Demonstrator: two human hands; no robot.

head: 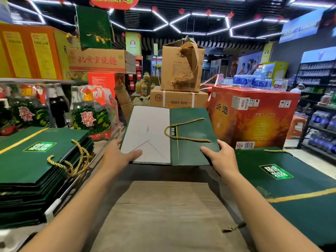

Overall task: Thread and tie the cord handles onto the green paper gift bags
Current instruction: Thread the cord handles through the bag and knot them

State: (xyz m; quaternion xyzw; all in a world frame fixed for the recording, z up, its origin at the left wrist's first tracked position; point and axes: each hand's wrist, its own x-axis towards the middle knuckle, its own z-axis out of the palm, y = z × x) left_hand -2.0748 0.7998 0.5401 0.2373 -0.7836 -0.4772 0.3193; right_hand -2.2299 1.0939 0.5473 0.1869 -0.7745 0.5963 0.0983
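Holding a flat, folded green paper gift bag (192, 151) up in the middle of the head view, the person is gripping it at both near corners. The left hand (118, 153) is pinching the left corner, its thumb lying across the bag's white folded panel and its fingers going round the left edge, mostly hidden beneath. The right hand (221, 157) is pinching the right corner the same way, thumb pressing on the green face and fingers wrapping round the right edge. A gold cord handle (165, 131) is lying in a loop on the green half of the bag.

To the near left, a stack of green bags (36, 160) is sitting flat, with gold cords (72, 168) spilling over its right edge. To the right, more green bags (300, 190) are lying flat with a label facing up. A short loose cord (233, 227) is resting on the brown work surface (163, 215), near the right forearm. Beyond the held bag, a red carton (254, 115) is standing to the far right and brown cardboard boxes (179, 99) are standing stacked behind the middle.
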